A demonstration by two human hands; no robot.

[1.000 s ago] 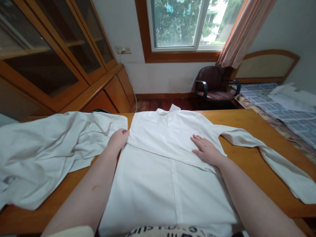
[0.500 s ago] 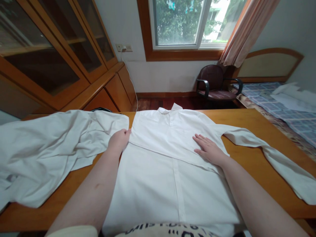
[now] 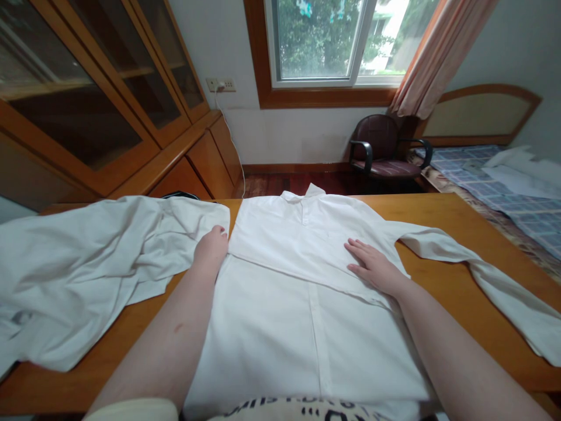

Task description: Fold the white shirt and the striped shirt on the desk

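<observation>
A white long-sleeved shirt [image 3: 272, 316] lies spread over the wooden table, its collar at the far edge and a fold running across the middle. My left hand [image 3: 211, 248] is at the shirt's left edge, fingers loosely bent, with a small gap between thumb and finger; its lower fingers are hidden. My right hand [image 3: 374, 266] rests flat on the shirt's right half, above the slanting fold, fingers stretched out. One sleeve [image 3: 438, 242] trails to the right over the table. Left of my left hand lies another white cloth garment [image 3: 114, 251], crumpled.
The wooden table [image 3: 432, 304] carries both garments. Behind it stand a maroon armchair [image 3: 383, 146] and a bed [image 3: 517, 199] with a checked sheet. A glass-door cabinet [image 3: 170, 134] is at the left, and a white cable [image 3: 230, 137] hangs from the wall socket.
My left fingers have loosened and drawn back slightly left from the shirt's edge, which they were pinching. My right hand stays flat on the shirt, which lies nearly the same.
</observation>
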